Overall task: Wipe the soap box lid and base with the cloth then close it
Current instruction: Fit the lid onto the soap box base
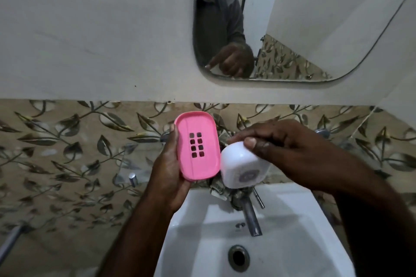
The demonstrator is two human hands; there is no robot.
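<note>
Left hand [167, 171] grips the pink base [197, 145] of the soap box, thumb along its left rim, fingers behind it. The base is tilted up so its inside faces the camera, and eight drain holes show in the middle. Right hand [276, 141] grips the white lid [243, 167] from above, thumb pressed on its near top and fingers curled over the far side. The lid is separate from the base, just beside the base's lower right corner, looks touching or nearly so, cannot tell which. The lid's outer side faces the camera, with a round grey mark low on it. Both parts are held in the air above the back edge of the white sink [202, 243], in front of the leaf-pattern tiles [67, 153]. The chrome tap [252, 218] sticks out over the basin under the lid, with the drain [238, 257] below near the front. A scrap of patterned stuff [219, 189] sits at the tap base under the box parts, maybe the cloth, cannot tell. The mirror [292, 18] on the wall above reflects a hand and a grey sleeve
</note>
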